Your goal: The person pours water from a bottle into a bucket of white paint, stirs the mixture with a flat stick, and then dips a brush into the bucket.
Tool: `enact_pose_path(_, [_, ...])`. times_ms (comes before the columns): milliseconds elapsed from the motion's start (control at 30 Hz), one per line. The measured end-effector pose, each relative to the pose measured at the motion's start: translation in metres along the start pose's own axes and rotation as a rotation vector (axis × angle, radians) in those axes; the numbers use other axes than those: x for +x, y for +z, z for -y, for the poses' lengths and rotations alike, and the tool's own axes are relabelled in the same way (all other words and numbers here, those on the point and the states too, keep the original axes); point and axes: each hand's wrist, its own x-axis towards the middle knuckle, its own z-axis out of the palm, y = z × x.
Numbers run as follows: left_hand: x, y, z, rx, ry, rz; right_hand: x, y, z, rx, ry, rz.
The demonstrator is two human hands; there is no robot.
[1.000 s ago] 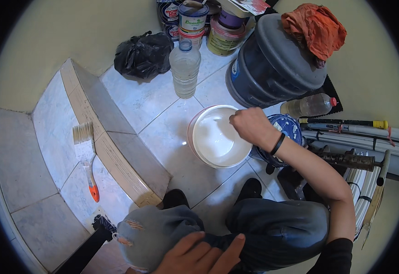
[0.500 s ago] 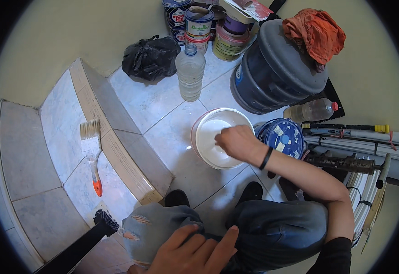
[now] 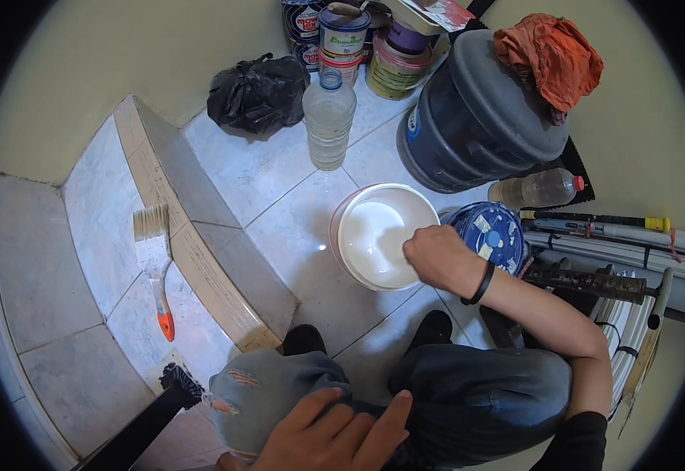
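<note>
Right hand (image 3: 443, 257): since half a second ago, it has moved from over the middle of the mouth to the right rim of the white bucket (image 3: 352, 235). Its fingers are curled close together; whether they pinch something, I cannot tell, because the back of the hand hides the tips.
White bucket: it stands on the tiled floor (image 3: 291, 212), between the left edge of this floor, where the step (image 3: 101, 212) rises, and the blue can (image 3: 499, 239) just beside it.
Bucket rim: if the hand presses or pulls strongly at this one side, the bucket could tip, and any liquid inside could run over the floor.
Left hand (image 3: 323, 439): near the lap, fingers loosely bent and apart, nothing seen in them; the wrist is cut off below, and the palm is hidden.
Brush (image 3: 153, 255): it lies on the step, near its front edge; a careless push of the knee could knock it down.
Standing bottle (image 3: 328, 129): tall and narrow, so a bucket sliding away could overturn it.
Bucket inside: white with a glint; how deep the content is, is hard to judge.
Black rod (image 3: 134, 428): its near end is cut off.
</note>
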Motion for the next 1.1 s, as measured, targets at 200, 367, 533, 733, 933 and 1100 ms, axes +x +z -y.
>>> enact_pose_path(200, [-0.003,-0.001,0.004,-0.005,0.016,0.000,0.038,0.006,0.000,0.217,-0.034,-0.098])
enact_pose_path(367, [-0.002,-0.013,0.009,-0.003,0.046,0.072,0.037,0.011,-0.034,0.100,0.048,-0.212])
enact_pose_path(533, [-0.001,-0.012,0.011,-0.034,0.055,0.090,0.005,0.008,-0.007,0.051,0.007,-0.072])
enact_pose_path(733, [-0.006,0.002,0.011,-0.047,0.043,-0.021,0.032,0.012,0.000,0.164,-0.039,-0.147])
enact_pose_path(933, [-0.013,0.010,0.010,-0.036,0.043,-0.069,0.020,0.009,-0.038,0.065,0.063,-0.159])
enact_pose_path(1100, [-0.011,0.010,0.009,-0.022,0.050,-0.051,0.003,0.013,-0.011,0.163,0.018,-0.066])
